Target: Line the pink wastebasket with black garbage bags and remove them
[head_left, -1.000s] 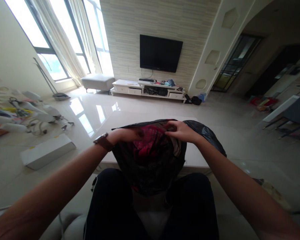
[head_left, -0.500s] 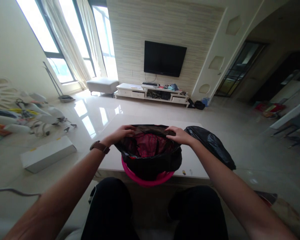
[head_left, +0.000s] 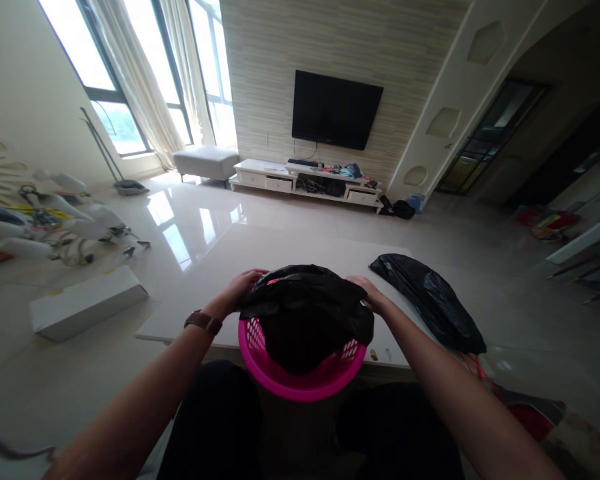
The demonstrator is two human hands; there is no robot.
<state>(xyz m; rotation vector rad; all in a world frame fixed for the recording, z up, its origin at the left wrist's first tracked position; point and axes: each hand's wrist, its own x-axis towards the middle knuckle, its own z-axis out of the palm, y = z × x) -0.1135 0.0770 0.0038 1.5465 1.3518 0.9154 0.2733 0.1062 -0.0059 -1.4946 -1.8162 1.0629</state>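
Observation:
A pink plastic basket (head_left: 300, 390) with perforated sides stands at the table's near edge, between my knees. Black plastic garbage bag (head_left: 305, 313) material hangs down inside it and bulges up over its far side, covering the opening. On the bag's left edge, my left hand (head_left: 243, 288) is closed, its fingertips partly behind the plastic. My right hand (head_left: 366, 292) grips the right edge in the same way, fingers mostly hidden. A second black garbage bag (head_left: 427, 297) lies flat at the table's right side, red drawstrings trailing from its near end.
A white table (head_left: 205, 287) spreads out beneath the basket, with two small items near its front edge. On the floor at left lie a long white box (head_left: 87, 307) and a cluttered heap of equipment (head_left: 75, 220). A television (head_left: 336, 109) hangs above a low cabinet (head_left: 265, 177).
The bag's rim has folded toward me, hiding the pink interior seen before. More of the basket's near wall shows. Both hands have dropped slightly and moved to the bag's outer sides.

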